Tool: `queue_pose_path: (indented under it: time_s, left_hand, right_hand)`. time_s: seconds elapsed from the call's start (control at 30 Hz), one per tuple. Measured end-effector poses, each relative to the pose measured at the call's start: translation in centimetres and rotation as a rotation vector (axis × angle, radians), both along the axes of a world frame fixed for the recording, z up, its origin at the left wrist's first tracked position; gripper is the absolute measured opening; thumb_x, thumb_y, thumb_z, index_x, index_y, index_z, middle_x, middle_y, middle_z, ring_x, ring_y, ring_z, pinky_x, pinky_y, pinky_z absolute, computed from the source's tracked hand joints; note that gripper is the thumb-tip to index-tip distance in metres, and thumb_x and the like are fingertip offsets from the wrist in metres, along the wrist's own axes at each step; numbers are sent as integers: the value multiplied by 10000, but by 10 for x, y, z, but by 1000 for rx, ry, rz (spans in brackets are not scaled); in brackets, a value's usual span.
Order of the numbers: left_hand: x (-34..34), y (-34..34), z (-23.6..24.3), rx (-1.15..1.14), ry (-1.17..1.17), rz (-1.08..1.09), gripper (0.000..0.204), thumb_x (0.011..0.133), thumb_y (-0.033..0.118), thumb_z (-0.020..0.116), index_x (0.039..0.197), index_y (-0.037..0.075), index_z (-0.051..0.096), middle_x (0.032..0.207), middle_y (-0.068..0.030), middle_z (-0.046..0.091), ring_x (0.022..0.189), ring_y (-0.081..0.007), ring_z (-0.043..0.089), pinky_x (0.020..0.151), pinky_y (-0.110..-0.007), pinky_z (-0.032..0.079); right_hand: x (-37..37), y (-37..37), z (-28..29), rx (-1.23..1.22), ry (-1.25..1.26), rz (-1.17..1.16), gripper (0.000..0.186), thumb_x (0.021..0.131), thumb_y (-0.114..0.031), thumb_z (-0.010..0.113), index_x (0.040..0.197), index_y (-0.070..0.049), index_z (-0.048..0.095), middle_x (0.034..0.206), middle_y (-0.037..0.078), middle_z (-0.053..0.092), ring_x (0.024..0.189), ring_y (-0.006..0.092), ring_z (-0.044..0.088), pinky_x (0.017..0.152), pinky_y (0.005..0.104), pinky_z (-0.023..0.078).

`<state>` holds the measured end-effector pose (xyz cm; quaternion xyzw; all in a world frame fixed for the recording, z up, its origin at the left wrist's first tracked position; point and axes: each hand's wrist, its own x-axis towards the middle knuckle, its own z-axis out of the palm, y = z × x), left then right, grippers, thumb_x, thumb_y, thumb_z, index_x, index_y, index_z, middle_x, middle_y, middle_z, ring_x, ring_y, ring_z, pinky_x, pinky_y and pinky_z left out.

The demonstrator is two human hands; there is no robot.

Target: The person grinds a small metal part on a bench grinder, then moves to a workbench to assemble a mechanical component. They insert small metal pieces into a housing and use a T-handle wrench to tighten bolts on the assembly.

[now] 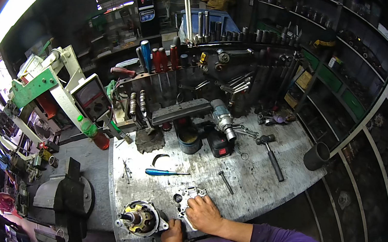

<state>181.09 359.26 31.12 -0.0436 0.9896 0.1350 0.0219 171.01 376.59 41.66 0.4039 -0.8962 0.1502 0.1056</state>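
Observation:
My right hand is closed over a silvery cast-metal end cover, its fingers curled on the top face and hiding much of it. A round dark opening shows at the cover's left side. My left hand sits low at the table's near edge, closed, beside the foot of an alternator-like unit; what its fingers hold, if anything, is hidden. That unit stands with its dark shaft upward and yellowish parts inside a metal ring. Beyond the hands lie a blue-handled screwdriver and a long bolt.
The worn metal table carries a hammer, a cordless impact wrench, a dark tin and a curved metal strip. A red-liquid bottle stands left. Tool racks line the back; a dark cylinder is at the right edge.

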Motion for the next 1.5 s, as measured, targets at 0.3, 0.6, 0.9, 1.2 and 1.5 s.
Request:
queue_pose_path:
  time_s: [0.3,0.6,0.9,1.2,1.5]
  left_hand:
    - [3,-3,10,94,45,-58,296,917,166,667,1201,119,601,1335,-103,602,903,-361,738,659,-469,619]
    - [33,-2,54,260,148,5,288,853,168,774,1112,52,721,1126,-186,719,989,-419,702,889,-481,570]
    - [140,-1,-7,294,-20,539,420,940,221,707,1259,-51,684,1207,-284,717,1134,-447,683,1004,-470,540]
    - [197,31,-110,414,-406,955,338,923,239,698,1086,-56,714,1002,-283,748,939,-453,719,811,-501,556]
    - [178,45,-104,450,-454,991,353,915,250,705,1091,-55,719,1017,-284,749,959,-450,721,825,-498,558]
  right_hand:
    - [1,29,13,-168,-69,-188,315,872,-255,772,1114,-62,717,1076,133,639,1035,317,604,919,464,463]
    - [-233,212,91,-574,228,-569,326,916,-161,740,1182,23,700,1079,203,678,1048,386,665,920,448,529]
    - [-455,237,143,-960,-450,-754,628,867,-367,819,1221,135,689,1196,292,742,1091,382,735,964,418,556]
    - [-510,214,117,-1271,-792,-678,563,867,-227,771,1276,143,658,1339,254,682,1213,332,673,1004,422,530]
    - [-505,197,102,-1897,-906,-569,458,860,-203,778,1212,78,697,1227,169,712,1065,290,704,906,433,572]
